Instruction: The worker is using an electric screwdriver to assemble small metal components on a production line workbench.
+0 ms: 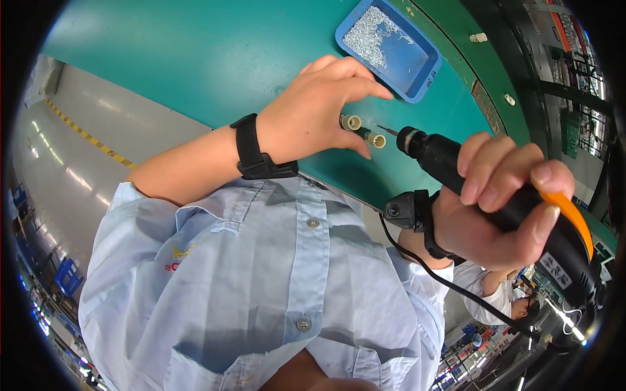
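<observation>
My right hand (pixel 499 202) is wrapped round a black electric screwdriver (pixel 450 159) with an orange strip along its grip. Its thin bit points left, its tip just beside two small cream-coloured cylindrical ends (pixel 375 140) of a dark part on the table. Over that part arches my left hand (pixel 319 107), thumb and forefinger spread apart on either side of the cylinders. The rest of the part is hidden under the palm and cannot be made out. Beyond my left fingertips lies a blue tray (pixel 427 81) with a heap of small silvery pieces (pixel 372 39).
The green tabletop (pixel 182 52) stretches off to the left. Small white fittings (pixel 478 38) lie on the green strip along the far right. A black cable (pixel 450 283) runs from my right wrist. Another person (pixel 489 293) sits at the lower right.
</observation>
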